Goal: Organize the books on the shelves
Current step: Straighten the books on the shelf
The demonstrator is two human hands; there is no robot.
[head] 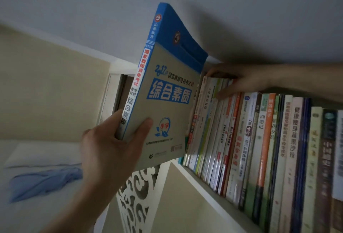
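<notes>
A: Book [167, 88], grey and blue, thick, held up at the 9 o'clock end of the shelf row, tilted, top corner leaning toward 12. Grip?

B: Left hand [111, 140] grasps its lower spine corner, thumb curled onto the front cover, fingers wrapped behind. Bottom edge hangs just above the shelf board [200, 177], right edge touching or just beside the first shelved spine; cannot tell which.

A: Right hand?

B: Right hand [239, 80] reaches in from 3 o'clock, fingers hooked over the tops of the leftmost shelved books [232, 130], thumb pressing their spines. Those books lean toward 3.

A: Open room?

B: Dark gap at 9 o'clock between the held book and the white side panel [105, 95]. Row toward 3 packed tight, spines touching. Wall [241, 19] bare above.

A: Surroundings?

B: Blue cloth [44, 180] at 8 o'clock on a pale surface; white fretwork panel [137, 195] at 6.
</notes>
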